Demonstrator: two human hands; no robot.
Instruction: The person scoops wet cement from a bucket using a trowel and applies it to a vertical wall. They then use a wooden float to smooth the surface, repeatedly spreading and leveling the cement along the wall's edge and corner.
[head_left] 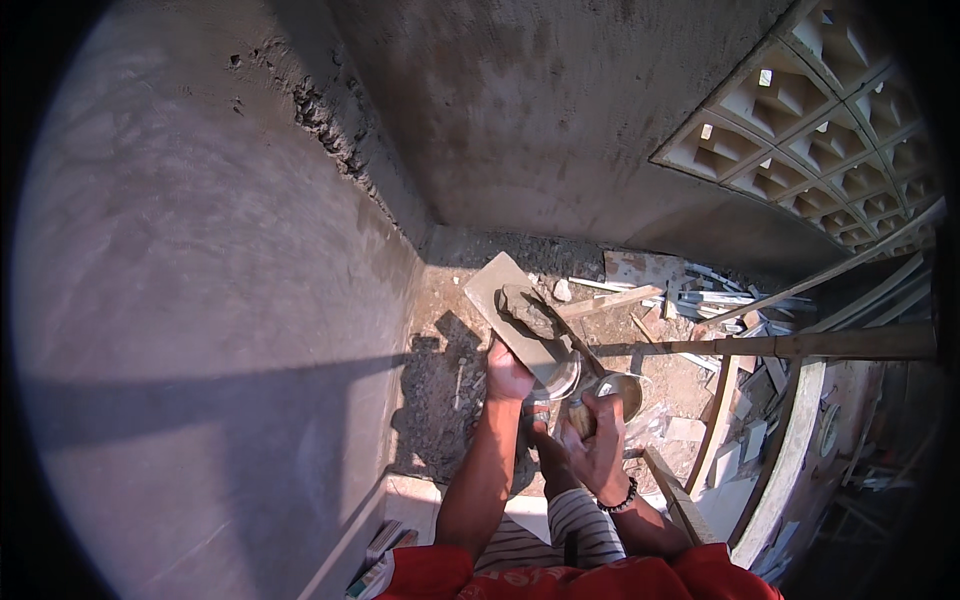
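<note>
My left hand (pixel 508 376) is closed on the lower left edge of a flat rectangular plastering board (pixel 541 352). A lump of wet grey mortar (pixel 528 310) lies on top of the board. My right hand (pixel 600 432), with a beaded bracelet at the wrist, grips the wooden handle of a trowel (pixel 580 417). The trowel's thin dark blade runs up toward the mortar, partly blurred; whether it touches the mortar I cannot tell. Just past my right hand stands a round bucket (pixel 632 392). Another pale round container (pixel 566 384) shows partly beneath the board.
A smooth plastered wall (pixel 190 300) rises on the left, its corner strip rough. The far wall (pixel 560 130) carries a block vent grille (pixel 800 120). Wooden poles (pixel 840 343) cross on the right. Broken tile and wood scraps (pixel 720 300) litter the ground.
</note>
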